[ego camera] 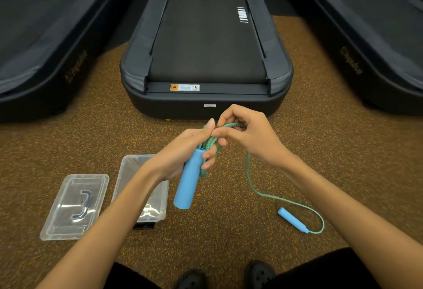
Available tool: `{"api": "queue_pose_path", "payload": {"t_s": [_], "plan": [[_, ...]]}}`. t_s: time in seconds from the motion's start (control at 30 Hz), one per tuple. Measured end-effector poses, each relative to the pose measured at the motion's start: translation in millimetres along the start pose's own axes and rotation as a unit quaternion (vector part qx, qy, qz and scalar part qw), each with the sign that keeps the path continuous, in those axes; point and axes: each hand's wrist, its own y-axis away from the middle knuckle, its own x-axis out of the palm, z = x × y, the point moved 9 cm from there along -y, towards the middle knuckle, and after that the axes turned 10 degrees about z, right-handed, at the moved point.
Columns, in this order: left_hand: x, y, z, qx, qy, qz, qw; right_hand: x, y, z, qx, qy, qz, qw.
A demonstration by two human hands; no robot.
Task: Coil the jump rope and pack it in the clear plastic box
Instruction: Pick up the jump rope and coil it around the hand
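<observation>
Over the speckled floor (297, 128), in front of the middle treadmill (206, 59), the left hand (180, 151) is closed around one blue handle (187, 181) with coils of rope (209, 143) bunched at its top. Right hand (247, 133) pinches a loop there. Rope trails to the second handle (293, 220) on the floor; clear box (128, 174) and lid (75, 206) lie left, open.

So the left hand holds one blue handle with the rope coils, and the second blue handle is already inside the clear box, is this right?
Not quite. The head view shows the second blue handle lying on the floor, right of the clear box. The left hand does hold one blue handle with the rope coils.
</observation>
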Motion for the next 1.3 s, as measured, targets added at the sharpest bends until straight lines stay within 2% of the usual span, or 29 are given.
{"api": "queue_pose_path", "payload": {"t_s": [0.3, 0.63, 0.83, 1.0, 1.1, 1.23, 1.3], "plan": [[-1, 7, -11, 0.023, 0.078, 0.03, 0.996, -9, -4, -14, -0.008, 0.003, -0.013, 1.0], [-16, 13, -33, 0.098, 0.151, -0.007, 0.984, -2, -2, -45, 0.038, 0.005, -0.017, 0.999], [-30, 17, -48, 0.164, 0.179, -0.068, 0.968, 7, 1, -50, 0.057, 0.043, -0.006, 0.997], [-50, 25, -58, 0.234, 0.256, -0.148, 0.926, 21, 7, -47, 0.066, 0.082, 0.037, 0.994], [-63, 32, -58, 0.264, 0.241, -0.208, 0.911, 32, 6, -39, 0.052, 0.126, 0.075, 0.988], [-82, 40, -61, 0.314, 0.266, -0.231, 0.882, 48, 11, -21, 0.011, 0.267, 0.147, 0.952], [-99, 48, -61, 0.332, 0.256, -0.265, 0.868, 49, 14, -14, 0.008, 0.302, 0.169, 0.938]]}}
